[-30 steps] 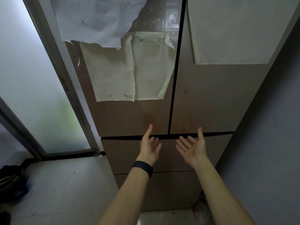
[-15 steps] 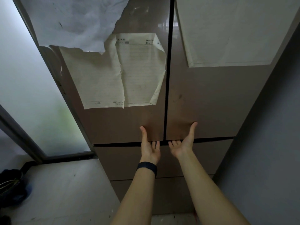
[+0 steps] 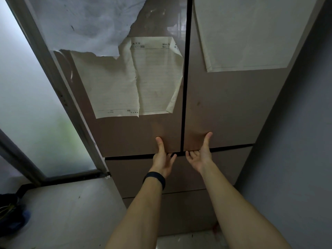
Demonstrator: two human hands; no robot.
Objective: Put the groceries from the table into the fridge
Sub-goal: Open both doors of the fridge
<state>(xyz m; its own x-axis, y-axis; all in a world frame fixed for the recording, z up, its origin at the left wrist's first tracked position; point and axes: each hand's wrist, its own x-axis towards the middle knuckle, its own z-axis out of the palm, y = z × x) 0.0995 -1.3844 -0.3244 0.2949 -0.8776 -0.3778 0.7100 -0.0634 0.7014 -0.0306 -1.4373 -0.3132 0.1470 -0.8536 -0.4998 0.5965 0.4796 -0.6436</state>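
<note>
A tall brown fridge fills the view, with its two upper doors closed. My left hand (image 3: 162,158) grips the bottom edge of the left fridge door (image 3: 136,133): the thumb lies on the door's front and the fingers curl under the edge. My right hand (image 3: 201,155) grips the bottom edge of the right fridge door (image 3: 226,119) the same way. A black band sits on my left wrist. No groceries and no table are in view.
Sheets of paper (image 3: 136,78) hang on both doors. Two closed drawers (image 3: 222,169) lie below the doors. A frosted glass door (image 3: 36,105) stands on the left, a grey wall (image 3: 296,141) close on the right, and a dark bundle (image 3: 12,212) lies on the floor at the left.
Both hands rose from open, palms up, below the doors to the doors' bottom edges, and the fingers have hooked under them. The view has come closer to the fridge.
</note>
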